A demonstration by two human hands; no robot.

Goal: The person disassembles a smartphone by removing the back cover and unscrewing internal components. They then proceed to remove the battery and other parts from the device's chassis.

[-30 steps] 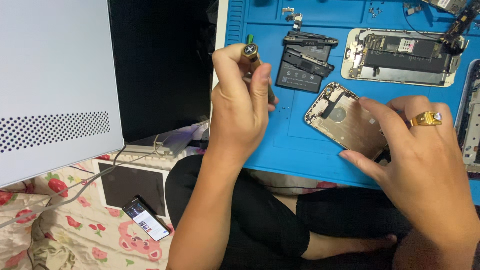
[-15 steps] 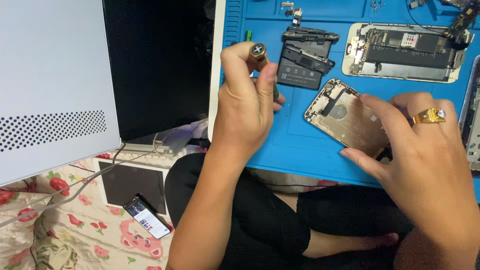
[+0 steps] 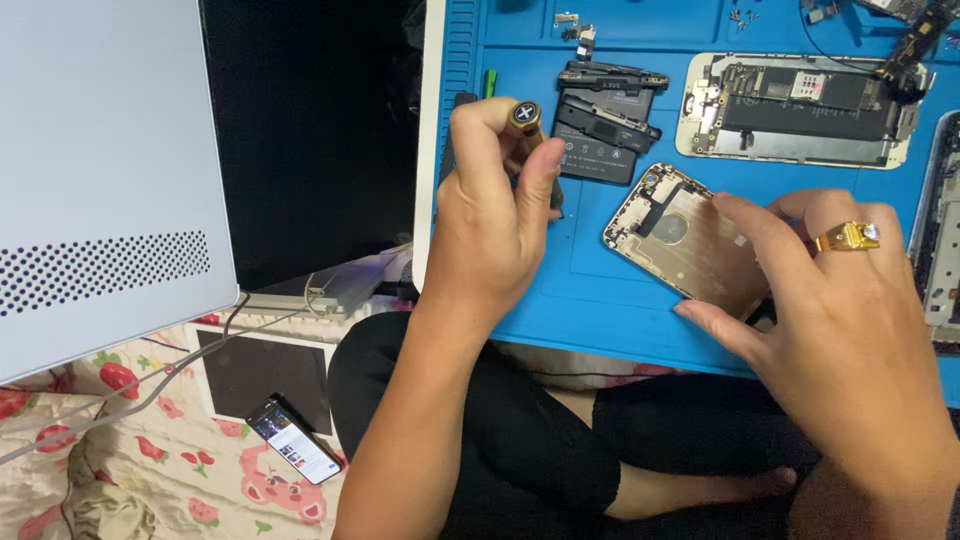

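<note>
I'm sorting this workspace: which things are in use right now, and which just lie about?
In use:
left hand gripping dark screwdriver
right hand on gold metal phone back shell
blue work mat

Lying about:
black battery
opened silver phone body
small lit phone

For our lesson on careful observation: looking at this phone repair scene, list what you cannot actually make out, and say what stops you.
Head view only:
- Screwdriver: its tip is hidden behind the left hand.
- Gold phone housing: its lower end is covered by the right hand.
- Phone frame at far right: cut off by the picture's edge.
- Small screws on the blue mat: too small to tell apart.
</note>
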